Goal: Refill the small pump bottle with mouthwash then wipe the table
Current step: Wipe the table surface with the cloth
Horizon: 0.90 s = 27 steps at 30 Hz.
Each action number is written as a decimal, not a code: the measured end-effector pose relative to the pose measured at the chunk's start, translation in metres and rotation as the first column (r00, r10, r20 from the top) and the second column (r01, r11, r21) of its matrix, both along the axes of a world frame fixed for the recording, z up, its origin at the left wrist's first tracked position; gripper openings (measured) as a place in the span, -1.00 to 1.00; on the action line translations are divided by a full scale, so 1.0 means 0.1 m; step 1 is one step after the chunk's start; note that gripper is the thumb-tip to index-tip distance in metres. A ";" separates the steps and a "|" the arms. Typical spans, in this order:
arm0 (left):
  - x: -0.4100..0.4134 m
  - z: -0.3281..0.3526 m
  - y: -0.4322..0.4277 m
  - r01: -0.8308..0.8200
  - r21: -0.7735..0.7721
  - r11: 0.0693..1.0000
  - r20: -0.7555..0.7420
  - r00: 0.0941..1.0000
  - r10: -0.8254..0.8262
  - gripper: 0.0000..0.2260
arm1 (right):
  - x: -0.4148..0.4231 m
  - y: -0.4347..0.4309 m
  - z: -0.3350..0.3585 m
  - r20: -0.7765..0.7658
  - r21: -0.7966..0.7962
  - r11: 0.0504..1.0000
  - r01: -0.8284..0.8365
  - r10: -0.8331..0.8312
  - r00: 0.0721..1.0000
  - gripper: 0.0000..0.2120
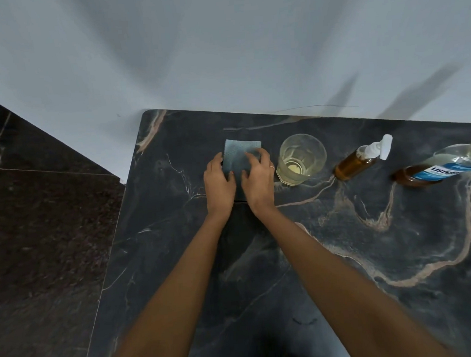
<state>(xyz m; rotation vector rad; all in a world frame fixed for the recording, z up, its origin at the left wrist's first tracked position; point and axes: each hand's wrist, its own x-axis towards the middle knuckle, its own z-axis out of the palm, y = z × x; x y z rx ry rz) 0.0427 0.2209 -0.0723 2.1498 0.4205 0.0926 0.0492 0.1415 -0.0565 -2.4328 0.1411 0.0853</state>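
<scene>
A folded grey-blue cloth (239, 153) lies flat on the dark marble table (345, 254) near its far edge. My left hand (218, 183) rests on the cloth's left edge and my right hand (258, 178) lies on its right half, fingers spread and pressing down. To the right stands the small amber pump bottle (358, 162) with a white pump head, filled with brownish liquid. Further right stands the large mouthwash bottle (440, 169) with a blue label, partly cut off by the frame edge.
A clear drinking glass (301, 158) with a little pale yellow liquid stands just right of my right hand. A white wall runs behind the table. The table's left edge drops to a dark speckled floor (38, 248).
</scene>
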 end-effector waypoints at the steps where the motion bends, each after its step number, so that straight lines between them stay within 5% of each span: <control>1: 0.03 0.02 0.00 -0.052 -0.050 0.997 -0.017 0.999 0.051 -0.57 | 0.01 0.00 0.02 0.001 0.034 0.999 0.020 -0.020 1.000 -0.61; 9: 0.16 0.12 0.10 -0.212 -0.221 0.952 -0.257 0.954 0.153 -0.72 | -0.01 -0.02 0.14 -0.113 0.335 0.926 0.175 -0.145 0.983 -0.64; 27: -1.13 0.49 -0.29 -0.229 -0.434 0.871 -0.329 0.941 0.084 -0.83 | -1.26 -0.65 0.39 -0.123 0.432 0.888 0.156 -0.113 0.986 -0.71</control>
